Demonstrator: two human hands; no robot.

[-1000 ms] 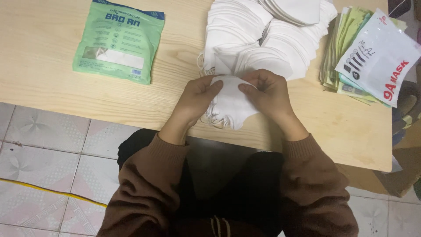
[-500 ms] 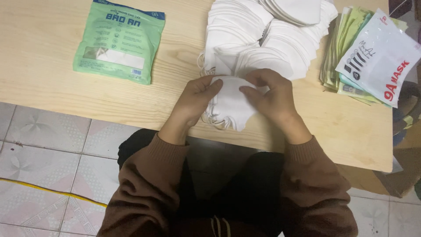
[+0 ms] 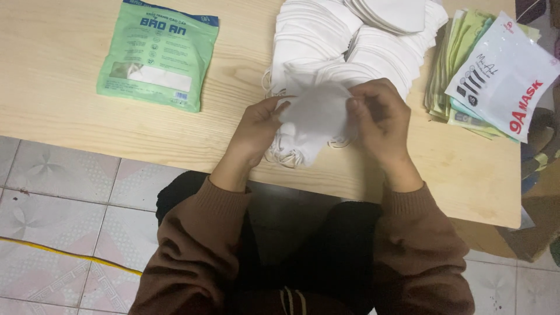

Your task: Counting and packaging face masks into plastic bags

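Both hands grip a small stack of folded white face masks (image 3: 312, 119) just above the near part of the wooden table (image 3: 70, 116). My left hand (image 3: 256, 125) pinches the stack's left edge. My right hand (image 3: 379, 114) closes over its right edge, fingers curled on top. Thin ear loops hang from the stack's lower edge. Directly behind the hands lies a large heap of loose white masks (image 3: 344, 35).
A green sealed packet (image 3: 158, 55) lies flat at the left of the table. At the right, a white printed pouch (image 3: 504, 79) rests on a pile of green flat packets (image 3: 452, 76). Tiled floor and my lap are below the table's near edge.
The mask stack has tilted up slightly between the hands, and the fingers have shifted a little along its edges. The hands stay in the same place.
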